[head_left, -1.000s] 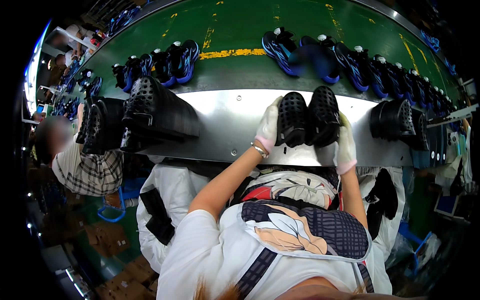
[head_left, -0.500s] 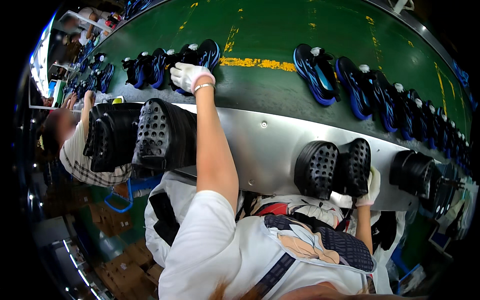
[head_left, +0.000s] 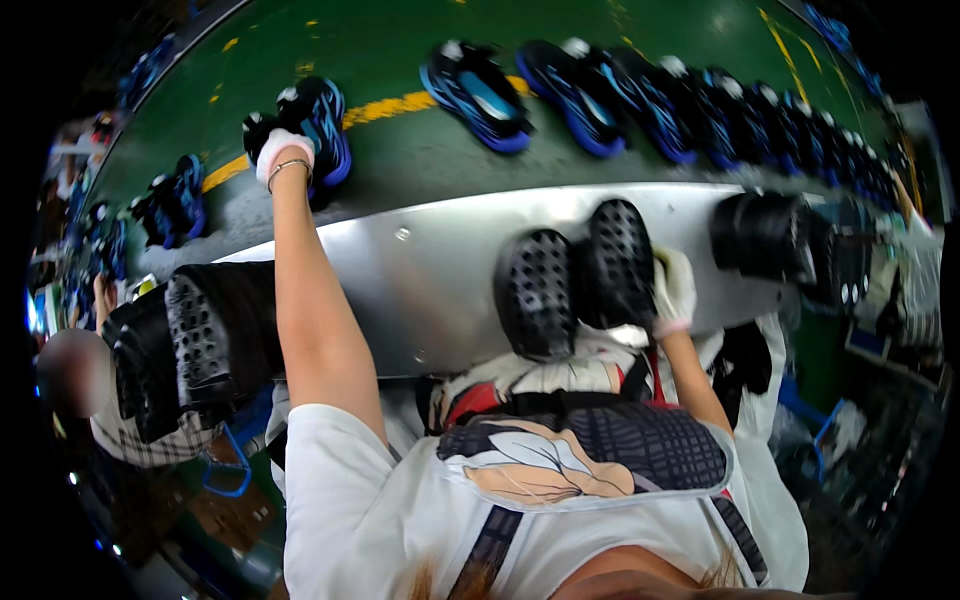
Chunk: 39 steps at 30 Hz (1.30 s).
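My left hand (head_left: 281, 153), in a white glove with a pink cuff, reaches over the green surface and grips the near part of a black sneaker (head_left: 258, 130). Its fingertips are mostly hidden. Touching that shoe on the right is a black-and-blue sneaker (head_left: 325, 132). My right hand (head_left: 676, 288), also gloved, is closed against the right edge of a black, shoe-shaped block with rows of holes (head_left: 617, 258). Part of the grip is hidden behind it. Beside it on the left stands a second perforated block (head_left: 540, 292), slightly blurred.
A metal ledge (head_left: 450, 240) runs between me and the green surface (head_left: 380, 50). More black blocks (head_left: 200, 340) stand at the left, others (head_left: 765, 235) at the right. Several sneakers (head_left: 655, 105) form a row at the right. A person (head_left: 160, 430) works at the left.
The view has swung, shifting the scene left. My left hand has slid the sneaker pair right, opening a gap to the pair on its left. My right hand stays at the perforated block.
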{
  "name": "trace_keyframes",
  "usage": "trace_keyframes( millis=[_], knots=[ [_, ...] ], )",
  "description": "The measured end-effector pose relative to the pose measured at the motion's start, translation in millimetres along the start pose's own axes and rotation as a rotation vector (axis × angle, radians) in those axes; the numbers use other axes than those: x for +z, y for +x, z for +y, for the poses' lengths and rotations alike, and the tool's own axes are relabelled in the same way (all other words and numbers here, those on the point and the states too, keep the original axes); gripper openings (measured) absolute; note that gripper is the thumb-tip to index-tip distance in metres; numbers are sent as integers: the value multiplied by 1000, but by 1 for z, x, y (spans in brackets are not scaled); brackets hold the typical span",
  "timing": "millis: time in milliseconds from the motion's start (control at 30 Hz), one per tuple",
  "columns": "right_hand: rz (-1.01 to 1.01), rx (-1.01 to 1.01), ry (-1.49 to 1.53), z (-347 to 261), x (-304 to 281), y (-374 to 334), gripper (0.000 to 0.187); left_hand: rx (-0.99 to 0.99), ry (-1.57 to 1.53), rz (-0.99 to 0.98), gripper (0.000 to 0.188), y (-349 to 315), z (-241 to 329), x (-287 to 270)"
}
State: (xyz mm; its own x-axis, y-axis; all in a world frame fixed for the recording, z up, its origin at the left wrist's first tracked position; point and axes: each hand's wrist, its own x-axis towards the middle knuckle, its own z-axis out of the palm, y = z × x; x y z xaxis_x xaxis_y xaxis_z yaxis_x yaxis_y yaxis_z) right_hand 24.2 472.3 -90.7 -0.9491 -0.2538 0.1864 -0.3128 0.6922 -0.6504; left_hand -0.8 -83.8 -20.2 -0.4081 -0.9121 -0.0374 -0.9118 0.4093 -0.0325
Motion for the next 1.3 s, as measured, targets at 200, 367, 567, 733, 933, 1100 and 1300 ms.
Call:
trace_keyframes(
  millis=[200, 367, 567, 733, 933, 1100, 1300],
  knots=[
    [-81, 228, 360, -47, -42, 12, 20, 212, -127, -167, 39, -112, 106, -6],
    [-247, -212, 281, -125, -105, 28, 30, 332, -163, -171, 43, -138, 109, -1],
    [-320, -447, -60, -133, -108, 37, 37, 596, -383, 191, 43, -168, 64, -2],
    [-301, -769, -77, -126, -110, 53, 35, 755, -657, 218, 31, -200, 44, -9],
    [-313, -696, -78, -142, -129, 52, 37, 746, -845, 43, 31, -222, 28, -18],
    [-145, -682, 1, -187, -141, 61, 41, 647, -1472, -554, 47, -252, 32, -60],
    [-282, -967, 140, -240, -96, 83, 42, 622, -2086, -1446, 77, -277, 25, -76]
  ],
)
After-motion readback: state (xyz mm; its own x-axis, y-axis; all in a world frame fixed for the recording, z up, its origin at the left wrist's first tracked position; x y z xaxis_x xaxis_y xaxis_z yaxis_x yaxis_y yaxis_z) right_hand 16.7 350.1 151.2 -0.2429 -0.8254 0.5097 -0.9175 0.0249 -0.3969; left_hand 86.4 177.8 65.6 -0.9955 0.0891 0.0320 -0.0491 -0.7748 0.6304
